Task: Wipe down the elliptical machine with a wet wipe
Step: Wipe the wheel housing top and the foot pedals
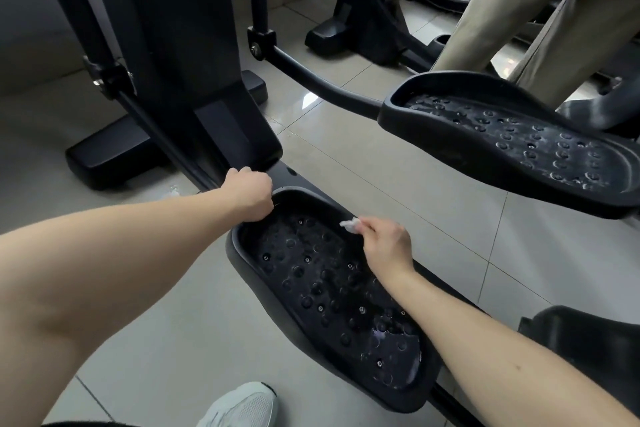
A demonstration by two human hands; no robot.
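Two black studded pedals (near pedal (325, 291), far pedal (512, 139)). Two hands: left hand (247, 194), right hand (384, 246). One wet wipe (349, 225). One white shoe (242, 406).

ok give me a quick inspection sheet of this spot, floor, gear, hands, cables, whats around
surface: glossy pale floor tiles, which look wet near the machine base.
job's things: near pedal, studded, with a wet sheen at its heel end; far pedal, higher and streaky; wet wipe, a small crumpled wad at the near pedal's right edge.
clutter: whitish bit on the floor, cannot tell what it is.
hands: left hand grips the near pedal's front rim; right hand pinches the wet wipe.
cables: nothing seen.
surroundings: pale shoe at the bottom; second machine behind; another person's trouser legs top right.
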